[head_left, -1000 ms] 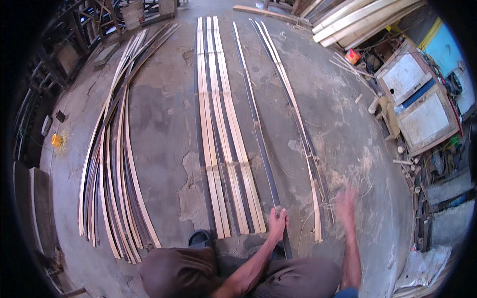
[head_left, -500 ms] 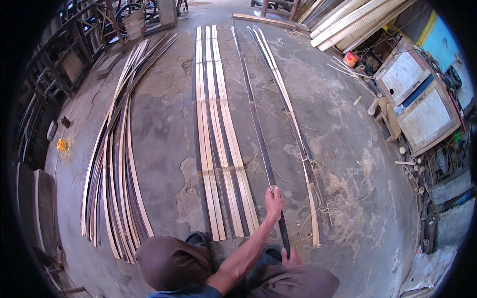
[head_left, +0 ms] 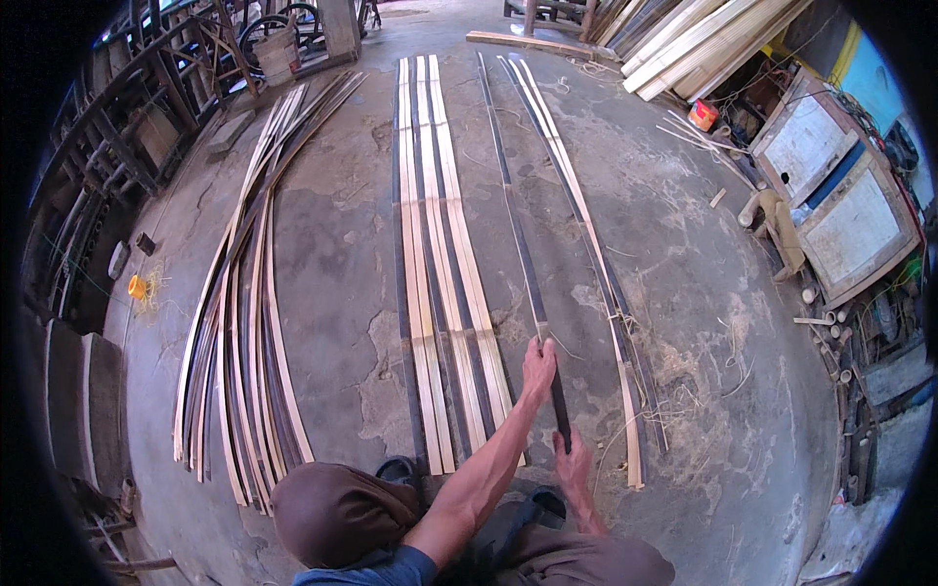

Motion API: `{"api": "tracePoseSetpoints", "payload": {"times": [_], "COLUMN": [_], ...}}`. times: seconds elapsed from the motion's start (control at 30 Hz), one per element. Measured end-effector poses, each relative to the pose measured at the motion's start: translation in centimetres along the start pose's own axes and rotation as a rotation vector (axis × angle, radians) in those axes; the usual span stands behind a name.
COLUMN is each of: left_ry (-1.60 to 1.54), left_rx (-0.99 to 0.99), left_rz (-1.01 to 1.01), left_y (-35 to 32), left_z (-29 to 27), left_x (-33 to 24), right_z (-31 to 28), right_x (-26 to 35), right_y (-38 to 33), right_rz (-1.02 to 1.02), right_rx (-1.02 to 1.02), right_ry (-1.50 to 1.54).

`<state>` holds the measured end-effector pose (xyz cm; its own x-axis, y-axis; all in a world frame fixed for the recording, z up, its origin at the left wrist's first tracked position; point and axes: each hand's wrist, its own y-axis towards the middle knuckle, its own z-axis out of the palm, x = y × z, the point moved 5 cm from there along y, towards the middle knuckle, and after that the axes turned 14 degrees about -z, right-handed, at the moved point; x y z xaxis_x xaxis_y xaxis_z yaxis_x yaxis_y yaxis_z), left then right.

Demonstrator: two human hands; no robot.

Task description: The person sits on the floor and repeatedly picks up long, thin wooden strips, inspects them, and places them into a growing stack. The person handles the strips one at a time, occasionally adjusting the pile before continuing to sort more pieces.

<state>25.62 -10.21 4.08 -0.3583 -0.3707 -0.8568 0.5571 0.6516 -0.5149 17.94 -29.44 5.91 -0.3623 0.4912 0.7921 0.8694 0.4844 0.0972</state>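
Note:
A long dark bamboo strip (head_left: 518, 234) runs away from me over the concrete floor, its near end lifted in both hands. My left hand (head_left: 537, 369) is closed around it ahead of my knees. Closer to me, my right hand (head_left: 573, 459) grips the near end, thumb on top. Just left lies a flat row of pale and dark bamboo strips (head_left: 459, 293), side by side. On the right, a narrower bundle of pale and dark strips (head_left: 586, 230) is tied near its middle with a thin strand.
A loose, crossing pile of bamboo strips (head_left: 244, 322) lies at the left. Wide split bamboo pieces (head_left: 713, 49) lean at the back right, near an orange-red tin (head_left: 703, 115) and a worn cabinet door (head_left: 845, 230). A yellow roll (head_left: 137, 287) sits far left. My sandals (head_left: 399, 471) are close to the row.
My right hand has moved forward along the strip, away from my knees. My left hand has gone slightly forward with the strip, and the whole view has shifted a little.

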Motion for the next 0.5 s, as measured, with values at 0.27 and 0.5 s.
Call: {"api": "tracePoseSetpoints", "payload": {"times": [0.27,0.5], "left_ry": [0.460,0.951], "left_rx": [-0.193,-0.299], "left_rz": [0.455,0.525], "left_y": [-1.6,-2.7], "left_z": [-5.5,-10.6], "left_x": [4.0,5.6], "right_z": [-0.5,-1.8], "right_x": [-3.5,-4.0], "right_y": [4.4,4.8], "right_rz": [0.062,-0.068], "right_rx": [0.186,0.166], "right_ry": [-0.239,-0.363]}}
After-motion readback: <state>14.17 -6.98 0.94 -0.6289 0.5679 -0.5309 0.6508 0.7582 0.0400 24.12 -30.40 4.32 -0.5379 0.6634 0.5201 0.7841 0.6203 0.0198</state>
